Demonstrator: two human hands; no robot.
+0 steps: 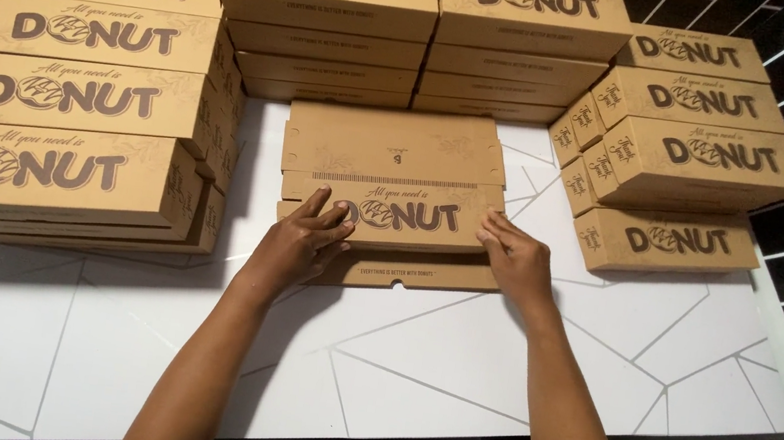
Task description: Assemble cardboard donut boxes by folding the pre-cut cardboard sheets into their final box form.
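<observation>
Head cam, cardboard box point(393, 212) under both hands, left hand point(300, 243) & right hand point(513, 258) fingers spread flat

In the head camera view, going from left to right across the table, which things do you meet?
Tall stack of brown boxes at the left → left hand → half-folded flat box under both hands → right hand → leaning stack of boxes at the right, all on the white table.
</observation>
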